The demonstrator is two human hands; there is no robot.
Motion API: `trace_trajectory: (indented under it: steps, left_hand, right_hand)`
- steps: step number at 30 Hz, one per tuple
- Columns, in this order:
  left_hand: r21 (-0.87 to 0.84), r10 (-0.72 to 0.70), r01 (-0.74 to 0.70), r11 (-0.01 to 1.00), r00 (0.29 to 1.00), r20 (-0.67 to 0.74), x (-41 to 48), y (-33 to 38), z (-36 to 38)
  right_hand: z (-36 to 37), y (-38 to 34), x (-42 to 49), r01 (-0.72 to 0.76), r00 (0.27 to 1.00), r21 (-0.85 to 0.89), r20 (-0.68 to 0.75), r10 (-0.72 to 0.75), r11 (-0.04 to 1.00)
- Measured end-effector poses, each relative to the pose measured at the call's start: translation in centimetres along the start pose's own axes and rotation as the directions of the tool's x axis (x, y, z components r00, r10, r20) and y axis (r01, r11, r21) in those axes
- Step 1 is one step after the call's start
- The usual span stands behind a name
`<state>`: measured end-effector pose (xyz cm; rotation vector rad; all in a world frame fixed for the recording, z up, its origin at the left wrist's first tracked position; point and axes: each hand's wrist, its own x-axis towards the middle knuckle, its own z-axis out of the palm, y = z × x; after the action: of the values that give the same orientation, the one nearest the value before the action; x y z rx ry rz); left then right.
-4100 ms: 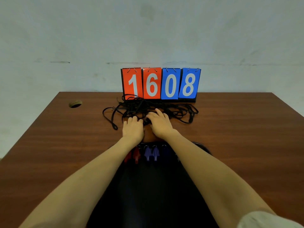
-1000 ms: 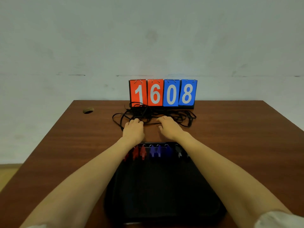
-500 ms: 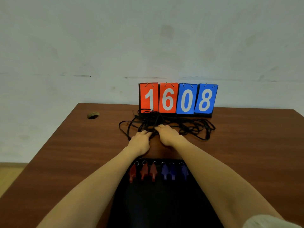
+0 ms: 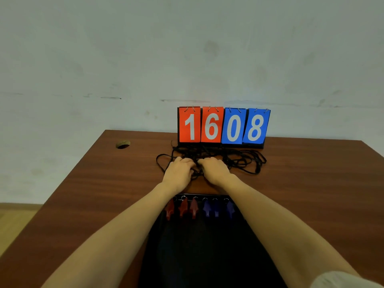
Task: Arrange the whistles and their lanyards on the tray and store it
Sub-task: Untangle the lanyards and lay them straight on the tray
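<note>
Tabletop [image 4: 311, 183]: left hand [image 4: 178, 171], right hand [image 4: 214, 170] seemingly pinching lanyards [image 4: 239, 161].

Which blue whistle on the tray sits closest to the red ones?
The leftmost blue whistle, directly beside the third red whistle; the other two blue whistles lie farther right.

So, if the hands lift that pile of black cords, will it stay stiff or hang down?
Probably floppy: the cords lie in loose loops flat on the table. Likely to snag, since many strands cross in a tangle. Pulling may drag the whistles, if tied to their rings; that is unclear.
</note>
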<state>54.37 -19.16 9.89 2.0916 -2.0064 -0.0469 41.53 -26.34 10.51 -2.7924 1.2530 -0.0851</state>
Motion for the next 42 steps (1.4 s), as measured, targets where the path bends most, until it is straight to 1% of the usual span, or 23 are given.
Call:
trace_trajectory:
  steps: [2,4,5,7,9,11,12,14,16,19,21,23,24,26,28,29,31,33,34,36,38,39,42]
  left_hand:
    - [-0.014,0.014,-0.014,1.0,0.999,-0.034,-0.3,0.1,-0.7]
    - [-0.068,-0.024,0.019,0.998,0.997,-0.078,-0.7,0.2,-1.4]
    - [-0.104,-0.042,0.031,0.994,0.994,-0.1,-0.9,0.3,-1.7]
    - [-0.151,-0.047,0.026,0.988,0.989,-0.139,-1.2,0.7,-2.1]
    - [-0.155,-0.008,-0.018,0.988,0.986,-0.168,-1.5,1.3,-2.5]
    - [-0.13,0.023,-0.049,0.99,0.981,-0.193,-1.7,1.9,-2.9]
    - [-0.125,0.018,-0.045,0.991,0.979,-0.205,-1.8,2.1,-3.0]
    - [-0.124,-0.013,-0.015,0.992,0.975,-0.221,-1.9,2.0,-3.2]
    - [-0.119,-0.044,0.02,0.993,0.978,-0.204,-2.0,1.9,-3.3]
    - [-0.163,-0.104,0.077,0.984,0.98,-0.168,-2.1,1.5,-3.8]
    - [-0.143,-0.172,0.154,0.978,0.978,-0.121,-2.0,0.9,-4.2]
    - [-0.058,-0.244,0.243,0.968,0.97,-0.004,-1.8,0.3,-4.8]
    - [-0.024,-0.278,0.28,0.96,0.958,0.071,-1.5,0.3,-5.0]
    - [-0.058,-0.292,0.306,0.95,0.939,0.182,-1.0,1.4,-5.9]
    - [-0.262,-0.219,0.256,0.931,0.962,0.163,0.2,3.8,-6.7]
    - [-0.408,-0.158,0.194,0.892,0.98,0.121,0.9,5.3,-7.3]
    - [-0.673,-0.061,0.052,0.738,0.998,0.01,1.8,8.5,-8.8]
    - [-0.805,-0.044,0.002,0.594,0.999,-0.03,2.0,11.2,-10.2]
    - [-0.816,-0.054,-0.004,0.579,0.998,-0.044,2.1,12.1,-10.5]
    - [-0.802,-0.07,-0.008,0.597,0.996,-0.061,2.0,13.3,-10.6]
    - [-0.757,-0.072,0.013,0.653,0.996,-0.045,1.8,13.0,-9.9]
    - [-0.717,-0.075,0.034,0.696,0.997,-0.025,1.7,12.7,-9.6]
    - [-0.612,-0.136,0.116,0.782,0.991,0.015,1.4,11.3,-8.7]
  right_hand:
    - [-0.4,0.0,-0.2,-0.045,0.996,0.058,-0.073,0.05,0.997]
    - [-1.1,0.1,-0.4,-0.081,0.988,0.191,-0.114,0.105,0.978]
    - [-1.4,0.2,-0.6,-0.066,0.988,0.253,-0.118,0.099,0.965]
    - [-2.4,0.1,-1.2,0.011,0.995,0.337,-0.098,0.023,0.942]
    - [-3.2,-0.3,-1.6,0.083,0.994,0.329,-0.09,-0.056,0.941]
    - [-3.5,-0.6,-1.7,0.101,0.99,0.263,-0.124,-0.07,0.96]
    - [-3.7,-0.6,-1.8,0.081,0.988,0.243,-0.148,-0.046,0.967]
    - [-4.2,-0.6,-1.9,0.034,0.981,0.265,-0.191,0.018,0.964]
    - [-4.8,-0.5,-2.1,0.02,0.977,0.289,-0.207,0.042,0.957]
    - [-6.1,-0.1,-2.2,-0.015,0.964,0.325,-0.248,0.1,0.945]
    - [-7.6,0.5,-2.3,-0.078,0.932,0.453,-0.283,0.227,0.888]
    - [-9.7,1.3,-2.5,-0.124,0.893,0.586,-0.286,0.348,0.801]
    - [-10.8,1.7,-2.7,-0.126,0.879,0.62,-0.293,0.377,0.775]
    - [-12.9,2.1,-3.4,-0.094,0.873,0.669,-0.301,0.384,0.737]
    - [-14.7,2.2,-4.2,-0.039,0.877,0.708,-0.314,0.364,0.705]
    - [-15.4,2.2,-4.5,-0.012,0.879,0.727,-0.319,0.353,0.686]
    - [-16.8,2.1,-5.1,0.041,0.88,0.759,-0.336,0.337,0.649]
    - [-18.1,2.1,-5.9,0.074,0.87,0.772,-0.359,0.337,0.631]
    - [-18.7,2.2,-6.4,0.08,0.864,0.775,-0.368,0.344,0.627]
    - [-19.5,2.8,-7.5,0.071,0.852,0.778,-0.373,0.367,0.625]
    - [-20.2,3.8,-8.4,0.042,0.837,0.808,-0.35,0.42,0.588]
    - [-20.5,4.3,-8.8,0.03,0.825,0.846,-0.322,0.465,0.532]
    - [-21.0,5.5,-9.8,0.037,0.798,0.962,-0.191,0.571,0.269]
